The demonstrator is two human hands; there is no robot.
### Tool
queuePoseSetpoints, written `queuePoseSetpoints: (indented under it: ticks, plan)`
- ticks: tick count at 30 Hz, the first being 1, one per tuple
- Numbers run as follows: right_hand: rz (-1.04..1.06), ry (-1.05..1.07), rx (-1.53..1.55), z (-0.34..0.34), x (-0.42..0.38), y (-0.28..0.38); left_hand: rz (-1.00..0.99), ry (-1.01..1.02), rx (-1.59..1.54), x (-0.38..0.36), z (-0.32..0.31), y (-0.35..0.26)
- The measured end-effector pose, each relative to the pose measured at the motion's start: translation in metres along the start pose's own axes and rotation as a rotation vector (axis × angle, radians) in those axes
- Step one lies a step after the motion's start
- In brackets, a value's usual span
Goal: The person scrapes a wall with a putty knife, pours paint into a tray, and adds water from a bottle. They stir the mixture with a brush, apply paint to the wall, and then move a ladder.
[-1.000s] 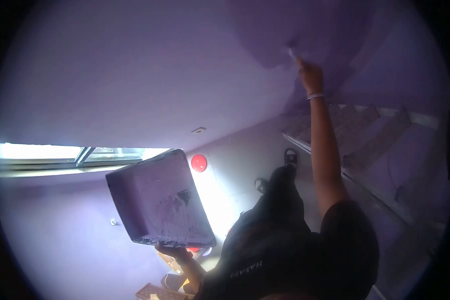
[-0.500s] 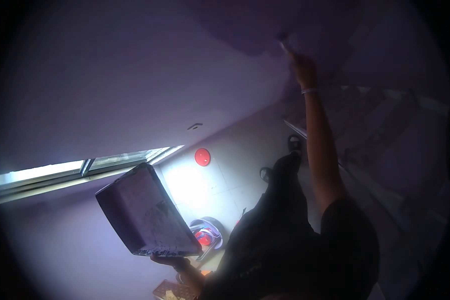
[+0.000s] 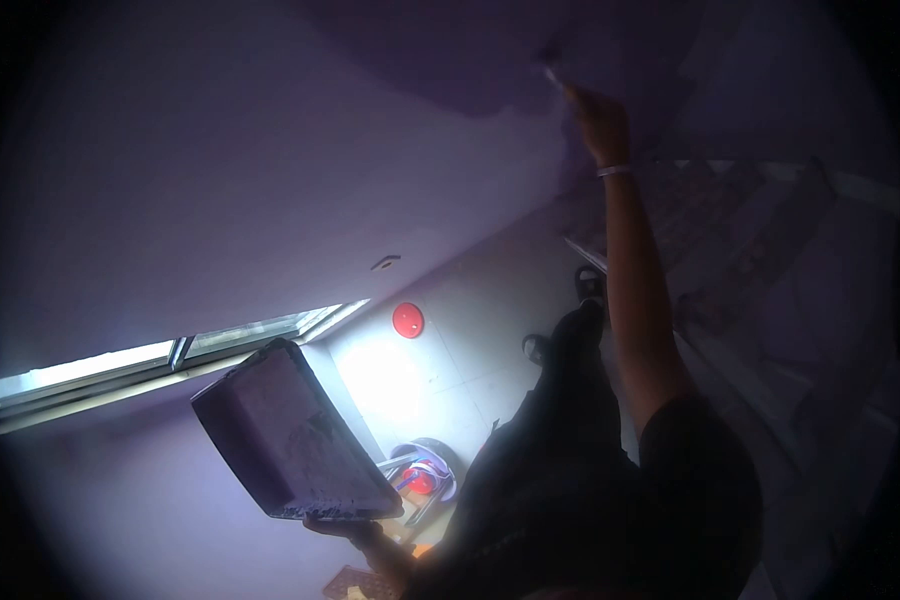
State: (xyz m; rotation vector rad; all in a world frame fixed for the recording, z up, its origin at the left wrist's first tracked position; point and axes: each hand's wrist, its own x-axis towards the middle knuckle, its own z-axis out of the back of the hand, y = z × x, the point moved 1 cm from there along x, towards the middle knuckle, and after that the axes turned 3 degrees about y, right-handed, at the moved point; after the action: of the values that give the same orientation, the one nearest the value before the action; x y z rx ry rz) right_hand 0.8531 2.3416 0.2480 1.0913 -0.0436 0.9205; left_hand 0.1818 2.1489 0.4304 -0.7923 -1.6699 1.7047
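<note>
My left hand (image 3: 345, 526) grips the lower edge of a dark, deep tray (image 3: 295, 435) whose inside is smeared with paint. The tray is tilted, at the lower left. At the upper right my right hand (image 3: 600, 122) is closed round the handle of a small brush (image 3: 550, 68). Its dark head is close to the wall (image 3: 270, 150), beside a darker purple painted area (image 3: 450, 60); whether it touches is too dim to tell. A pale band circles my right wrist.
A red lid-like disc (image 3: 408, 320) lies on the tiled floor (image 3: 460, 340). Beyond the tray stands a bucket (image 3: 428, 470) with red and blue things inside. A window (image 3: 250, 332) is at the left, and a reddish-brown basket (image 3: 355, 583) at the bottom.
My right hand and the brush have moved slightly left and up. The tray stays nearly in place in my left hand, while the floor objects appear slightly lower and further right.
</note>
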Motion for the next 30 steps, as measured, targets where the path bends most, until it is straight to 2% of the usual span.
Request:
queuePoseSetpoints:
  ticks: [1, 2, 4, 6, 8, 10, 11, 13, 15, 17, 18, 20, 21, 23, 24, 26, 27, 29, 30]
  plan:
    - [-0.08, 0.012, 0.247, 0.024, 0.001, 0.026, 0.003, 0.001, -0.063, 0.002, 0.002, 0.001]
    - [-0.083, 0.012, 0.247, 0.022, 0.001, 0.029, 0.002, 0.002, -0.061, 0.001, 0.001, 0.0]
    - [0.059, -0.227, 0.376, 0.022, 0.002, 0.028, 0.034, 0.076, -0.086, -0.001, -0.004, -0.005]
    - [0.008, -0.151, 0.214, -0.026, -0.02, -0.025, -0.001, 0.105, -0.039, 0.012, 0.015, 0.005]
    - [-0.15, 0.13, -0.188, -0.074, -0.06, -0.09, -0.044, 0.126, 0.004, 0.017, 0.024, 0.008]
    - [-0.179, 0.41, -0.504, -0.084, -0.084, -0.113, -0.064, 0.057, -0.012, 0.007, 0.011, 0.006]
    - [-0.179, 0.403, -0.503, -0.083, -0.078, -0.118, -0.067, 0.061, -0.017, 0.001, 0.003, 0.004]
    - [-0.055, 0.239, -0.352, -0.065, -0.05, -0.105, 0.04, 0.05, -0.111, -0.01, -0.011, -0.005]
    - [-0.005, 0.098, -0.262, -0.018, -0.007, -0.055, 0.015, 0.051, -0.077, -0.007, -0.004, -0.008]
    - [0.168, -0.248, 0.187, 0.046, 0.003, 0.017, -0.015, 0.067, -0.016, -0.003, -0.004, -0.009]
    - [0.165, -0.25, 0.18, 0.048, 0.001, 0.014, -0.028, 0.076, 0.008, -0.003, 0.0, -0.008]
    - [-0.088, -0.145, 0.308, 0.043, -0.008, 0.006, -0.056, 0.091, 0.053, 0.003, 0.004, -0.006]
    - [-0.083, -0.151, 0.305, 0.027, -0.016, -0.016, -0.074, 0.099, 0.068, 0.008, 0.004, -0.005]
    - [0.063, 0.067, -0.206, -0.022, -0.039, -0.085, -0.114, 0.112, 0.094, 0.012, 0.003, 0.001]
    - [0.067, 0.058, -0.206, -0.033, -0.046, -0.101, -0.135, 0.117, 0.109, 0.013, 0.005, 0.003]
    - [-0.271, 0.435, -0.582, -0.046, -0.055, -0.126, -0.174, 0.132, 0.144, 0.02, 0.006, 0.006]
    - [-0.274, 0.434, -0.583, -0.036, -0.044, -0.12, -0.193, 0.139, 0.168, 0.021, 0.009, 0.007]
    - [0.089, 0.355, -0.645, 0.008, -0.002, -0.077, -0.232, 0.145, 0.22, 0.025, 0.017, 0.007]
    - [0.2, 0.199, -0.519, 0.034, 0.012, -0.057, -0.253, 0.148, 0.248, 0.028, 0.017, 0.006]
